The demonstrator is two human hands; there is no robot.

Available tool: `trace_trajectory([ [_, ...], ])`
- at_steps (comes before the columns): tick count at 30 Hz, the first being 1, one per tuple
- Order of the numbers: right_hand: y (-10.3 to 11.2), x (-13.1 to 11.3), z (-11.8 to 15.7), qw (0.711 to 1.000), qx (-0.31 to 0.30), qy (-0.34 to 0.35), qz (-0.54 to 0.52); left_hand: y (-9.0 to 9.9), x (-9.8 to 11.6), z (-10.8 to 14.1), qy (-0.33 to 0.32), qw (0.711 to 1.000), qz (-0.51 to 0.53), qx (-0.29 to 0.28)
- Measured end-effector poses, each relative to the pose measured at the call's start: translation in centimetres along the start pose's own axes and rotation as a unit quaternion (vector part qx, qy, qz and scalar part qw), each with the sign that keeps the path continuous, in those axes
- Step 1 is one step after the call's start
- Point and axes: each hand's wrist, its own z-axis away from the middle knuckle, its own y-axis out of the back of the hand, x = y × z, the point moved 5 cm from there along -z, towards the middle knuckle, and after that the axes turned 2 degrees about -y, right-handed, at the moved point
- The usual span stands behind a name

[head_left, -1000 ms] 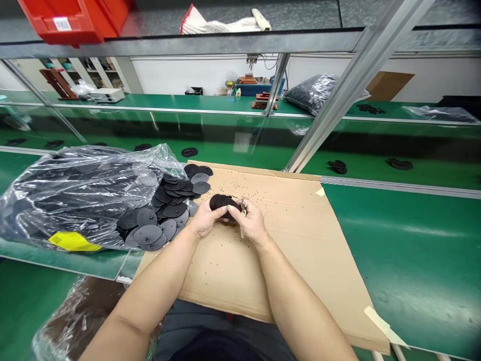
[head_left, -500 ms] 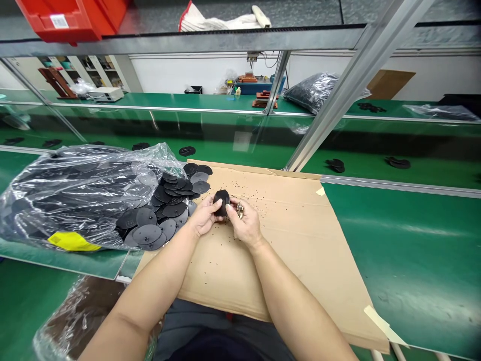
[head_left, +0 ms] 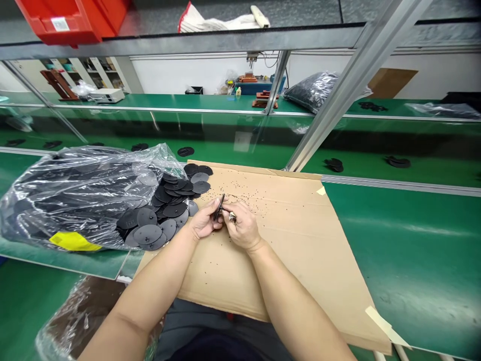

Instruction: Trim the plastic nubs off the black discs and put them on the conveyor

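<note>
Pinched in my left hand (head_left: 206, 219) is a thin black plastic disc (head_left: 219, 207), turned nearly edge-on. My right hand (head_left: 243, 225) is closed around a small shiny metal tool (head_left: 233, 217), mostly hidden by the fingers. Its fingertips meet the face of the disc, and the tool's working end is out of sight. Both hands are over a cardboard sheet (head_left: 300, 250) strewn with tiny black bits (head_left: 259, 193). To the left of my left hand lies a pile of similar black discs (head_left: 175, 209), some with small nubs on their faces.
A clear plastic bag (head_left: 75, 190) full of black discs lies left, with a yellow label (head_left: 75, 241). Metal posts (head_left: 356, 80) and an overhead shelf (head_left: 319, 39) frame the bench. A plastic-lined box (head_left: 90, 306) stands below. More black pieces (head_left: 334, 165) lie on the green surface behind.
The disc has tilted from showing its face to nearly edge-on. My right hand has rolled over and shifted slightly left, its fingers now against the disc.
</note>
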Motion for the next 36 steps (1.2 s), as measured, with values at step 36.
trace_trajectory([
  [36,1.3,5.7,1.6,0.906,0.236,-0.314,-0.16,-0.7,0.7,-0.2,-0.075,0.995,0.071,0.005],
])
